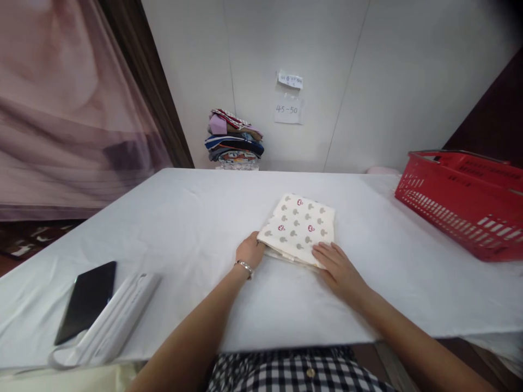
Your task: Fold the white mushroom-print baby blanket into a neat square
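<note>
A folded cream cloth (297, 226) with grey and red mushroom-like prints lies on the white-covered table (196, 218) in front of me. At its near left corner, my left hand (250, 251) is closed on the edge, its fingertips partly hidden by the fabric. My right hand (337, 268) rests on the near right corner with its fingers stretched out flat on top. Along the near side, the layered edges of the fold show slightly apart. Whether the cloth is a garment I cannot tell.
A red plastic basket (461, 204) stands at the right. At the near left lie a black phone (87, 302) and a white power strip (116, 318) with its cord. A stack of folded clothes (235, 142) rises beyond the far edge, by the wall with paper signs (288, 110).
</note>
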A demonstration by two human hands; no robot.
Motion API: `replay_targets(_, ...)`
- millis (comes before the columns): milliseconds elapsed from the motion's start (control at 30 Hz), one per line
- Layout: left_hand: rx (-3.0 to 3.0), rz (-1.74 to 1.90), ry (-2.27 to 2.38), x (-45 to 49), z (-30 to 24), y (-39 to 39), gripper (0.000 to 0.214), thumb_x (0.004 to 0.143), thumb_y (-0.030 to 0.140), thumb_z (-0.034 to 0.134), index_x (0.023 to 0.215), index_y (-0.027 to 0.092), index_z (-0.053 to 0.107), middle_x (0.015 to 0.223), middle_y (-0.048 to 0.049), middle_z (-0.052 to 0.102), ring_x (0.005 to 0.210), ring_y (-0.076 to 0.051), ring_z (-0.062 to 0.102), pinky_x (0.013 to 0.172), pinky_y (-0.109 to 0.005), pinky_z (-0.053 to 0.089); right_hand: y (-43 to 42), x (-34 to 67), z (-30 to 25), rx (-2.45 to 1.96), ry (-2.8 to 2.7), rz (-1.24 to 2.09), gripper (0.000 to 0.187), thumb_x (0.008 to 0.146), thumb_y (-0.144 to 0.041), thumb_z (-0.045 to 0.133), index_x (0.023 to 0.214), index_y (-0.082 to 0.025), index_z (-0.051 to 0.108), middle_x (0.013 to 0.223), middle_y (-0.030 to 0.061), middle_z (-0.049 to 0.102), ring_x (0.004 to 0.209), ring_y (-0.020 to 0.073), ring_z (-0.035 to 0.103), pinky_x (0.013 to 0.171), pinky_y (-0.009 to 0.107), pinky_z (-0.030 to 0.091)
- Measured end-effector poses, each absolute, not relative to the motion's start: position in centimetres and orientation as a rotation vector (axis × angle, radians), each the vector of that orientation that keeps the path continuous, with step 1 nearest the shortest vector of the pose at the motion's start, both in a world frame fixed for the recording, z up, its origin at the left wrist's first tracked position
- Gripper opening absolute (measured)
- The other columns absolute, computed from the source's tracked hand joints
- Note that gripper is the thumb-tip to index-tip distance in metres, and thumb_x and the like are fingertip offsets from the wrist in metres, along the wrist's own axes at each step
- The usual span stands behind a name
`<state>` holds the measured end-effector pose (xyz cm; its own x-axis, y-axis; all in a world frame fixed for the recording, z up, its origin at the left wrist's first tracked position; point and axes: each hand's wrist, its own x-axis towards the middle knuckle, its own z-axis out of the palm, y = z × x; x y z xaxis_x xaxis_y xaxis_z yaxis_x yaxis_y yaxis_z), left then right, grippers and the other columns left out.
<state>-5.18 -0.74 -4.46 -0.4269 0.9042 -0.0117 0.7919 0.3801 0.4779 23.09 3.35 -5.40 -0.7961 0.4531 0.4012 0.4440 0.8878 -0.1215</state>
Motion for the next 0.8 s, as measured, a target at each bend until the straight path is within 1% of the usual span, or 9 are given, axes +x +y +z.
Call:
replay_targets(67, 1.472, 0.594, 2.379, -5.4, -4.5, -0.7, 0.024, 0.084, 0.028, 0.037, 0.100, 0.027, 0.054, 0.091, -0.0021, 0.067, 0.081, -0.018, 0.061, 0.061, -0.025, 0.040, 3.8, 22.9, -5.7, -0.696, -2.656, 0.104, 0.048, 0.085, -0.012, 0.037, 0.132, -0.022, 0.042, 0.134, 0.0051, 0.046, 0.127, 0.0199, 0.035, 0.106, 0.048, 0.027)
replay_targets(200, 1.432, 0.563, 2.445, -5.7, -4.5, -0.8, 0.025, 0.084, 0.030, 0.036, 0.100, 0.026, 0.054, 0.089, -0.0057, 0.067, 0.082, -0.022, 0.062, 0.061, -0.027, 0.039, 4.0, 23.0, -6.0, -0.694, -2.688, 0.229, 0.048, 0.085, -0.014, 0.038, 0.131, -0.025, 0.044, 0.134, 0.0040, 0.045, 0.126, 0.0205, 0.037, 0.105, 0.048, 0.030)
replay_targets(433, 1.492, 0.454, 2.497, -5.5, -3.6, -0.9, 0.026, 0.083, 0.030, 0.035, 0.100, 0.023, 0.052, 0.089, -0.0116, 0.067, 0.083, -0.027, 0.062, 0.063, -0.032, 0.039, 3.4, 23.2, -6.4, -0.627, -2.646, 0.222, 0.046, 0.087, -0.018, 0.038, 0.132, -0.024, 0.042, 0.135, 0.0055, 0.044, 0.127, 0.0210, 0.035, 0.105, 0.047, 0.030)
replay_targets(500, 1.553, 0.388, 2.514, -5.4, -3.4, -0.9, 0.026, 0.082, 0.030, 0.034, 0.099, 0.022, 0.051, 0.089, -0.0122, 0.067, 0.084, -0.028, 0.062, 0.063, -0.033, 0.040, 3.0, 23.2, -6.1, -0.618, -2.633, 0.231, 0.046, 0.087, -0.020, 0.039, 0.133, -0.024, 0.042, 0.135, 0.0063, 0.044, 0.127, 0.0219, 0.035, 0.105, 0.047, 0.030)
replay_targets(567, 1.605, 0.331, 2.522, -5.4, -3.4, -0.9, 0.025, 0.082, 0.030, 0.032, 0.098, 0.021, 0.049, 0.090, -0.0119, 0.067, 0.085, -0.028, 0.062, 0.063, -0.033, 0.040, 2.8, 23.2, -5.5, -0.604, -2.631, 0.283, 0.046, 0.087, -0.028, 0.044, 0.133, -0.023, 0.042, 0.135, 0.0076, 0.044, 0.127, 0.0237, 0.036, 0.106, 0.048, 0.029)
replay_targets(667, 1.606, 0.312, 2.496, -5.4, -3.5, -0.9, 0.026, 0.083, 0.030, 0.029, 0.099, 0.021, 0.047, 0.093, -0.0113, 0.067, 0.087, -0.028, 0.063, 0.065, -0.033, 0.040, 3.5, 23.1, -4.2, -0.643, -2.573, 0.443, 0.042, 0.087, -0.037, 0.046, 0.127, -0.024, 0.050, 0.130, 0.0066, 0.049, 0.124, 0.0223, 0.041, 0.105, 0.044, 0.032)
replay_targets(733, 1.585, 0.307, 2.474, -5.5, -3.5, -0.9, 0.028, 0.084, 0.031, 0.027, 0.100, 0.022, 0.047, 0.094, -0.0115, 0.067, 0.087, -0.028, 0.063, 0.066, -0.034, 0.041, 4.8, 22.7, -3.3, -0.752, -2.455, 0.501, 0.037, 0.089, -0.035, 0.042, 0.122, -0.024, 0.055, 0.127, 0.0051, 0.053, 0.123, 0.0203, 0.042, 0.103, 0.041, 0.035)
replay_targets(800, 1.579, 0.314, 2.460, -5.7, -3.1, -0.8, 0.029, 0.084, 0.031, 0.026, 0.101, 0.022, 0.048, 0.095, -0.0120, 0.067, 0.089, -0.029, 0.062, 0.067, -0.035, 0.041, 6.7, 21.8, -2.6, -0.864, -2.345, 0.473, 0.035, 0.088, -0.031, 0.043, 0.119, -0.022, 0.058, 0.128, 0.0061, 0.052, 0.124, 0.0216, 0.040, 0.103, 0.043, 0.035)
